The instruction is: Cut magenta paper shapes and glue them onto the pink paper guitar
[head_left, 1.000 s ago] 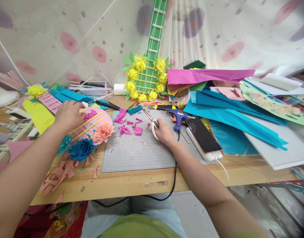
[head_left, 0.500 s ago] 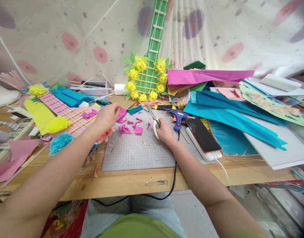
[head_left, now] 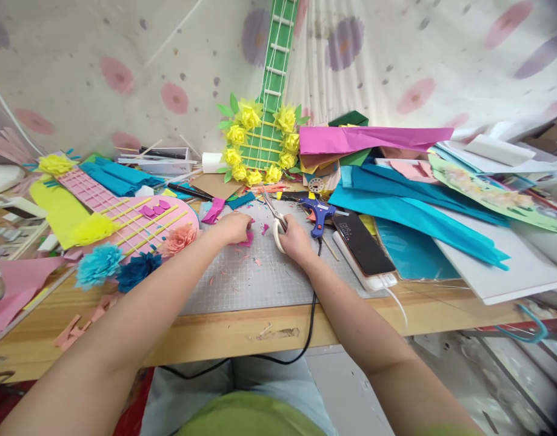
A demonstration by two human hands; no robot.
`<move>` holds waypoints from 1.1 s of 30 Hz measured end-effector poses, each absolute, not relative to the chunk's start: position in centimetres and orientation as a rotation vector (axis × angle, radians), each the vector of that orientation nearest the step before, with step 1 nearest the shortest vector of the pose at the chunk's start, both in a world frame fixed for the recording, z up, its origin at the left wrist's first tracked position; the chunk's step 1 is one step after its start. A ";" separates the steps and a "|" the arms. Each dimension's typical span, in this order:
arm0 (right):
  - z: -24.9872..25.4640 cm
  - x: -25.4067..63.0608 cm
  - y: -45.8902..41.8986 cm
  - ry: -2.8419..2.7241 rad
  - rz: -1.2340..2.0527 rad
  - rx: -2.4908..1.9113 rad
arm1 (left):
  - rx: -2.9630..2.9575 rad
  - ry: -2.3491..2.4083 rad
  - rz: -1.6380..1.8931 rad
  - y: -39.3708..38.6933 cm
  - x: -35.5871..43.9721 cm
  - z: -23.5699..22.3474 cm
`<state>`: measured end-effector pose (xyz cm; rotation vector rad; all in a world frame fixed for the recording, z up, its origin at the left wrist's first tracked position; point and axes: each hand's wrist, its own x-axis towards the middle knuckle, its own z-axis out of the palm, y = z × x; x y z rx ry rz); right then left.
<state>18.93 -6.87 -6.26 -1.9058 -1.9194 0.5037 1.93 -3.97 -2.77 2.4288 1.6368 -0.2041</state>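
Note:
My right hand (head_left: 297,238) is closed around the white handles of a pair of scissors (head_left: 277,229), whose blades point away from me toward the back of the mat. Over the middle of the grey cutting mat (head_left: 260,290), my left hand (head_left: 235,229) reaches down with curled fingers at some magenta paper scraps (head_left: 246,240); its fingertips are partly hidden. One small magenta scrap (head_left: 265,228) lies between the hands, and a larger magenta paper piece (head_left: 213,211) rests behind my left hand.
Left of the mat lies a pink paper guitar (head_left: 137,219) with paper flowers. A green paper guitar (head_left: 262,142) ringed by yellow flowers stands at the back. A blue glue gun (head_left: 321,213), a phone (head_left: 362,242) and stacked blue paper (head_left: 410,209) sit at right.
My left hand has moved right and nearer me, from beside the large magenta piece onto the scraps, covering most of them. My right hand keeps holding the scissors. The view has shifted slightly.

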 end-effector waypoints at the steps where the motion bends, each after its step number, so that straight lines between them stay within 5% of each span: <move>1: -6.2 18.9 -6.9 -1.918 0.506 -1.907 | 2.397 1.656 -0.227 -3.9 2.0 -2.6; 7: -6.5 19.1 -6.7 -1.867 0.528 -1.871 | 2.313 1.644 -0.082 -3.9 1.5 -2.9; 14: -6.5 18.9 -6.7 -1.584 1.012 -1.369 | 1.494 1.348 1.048 -6.5 2.2 -5.4; 17: -6.9 18.5 -6.7 -1.544 1.179 -1.185 | 1.213 1.275 1.275 -7.7 3.4 -6.7; 33: -7.1 18.1 -7.6 -1.954 0.646 -1.504 | 1.785 1.537 1.006 -8.1 1.9 -8.4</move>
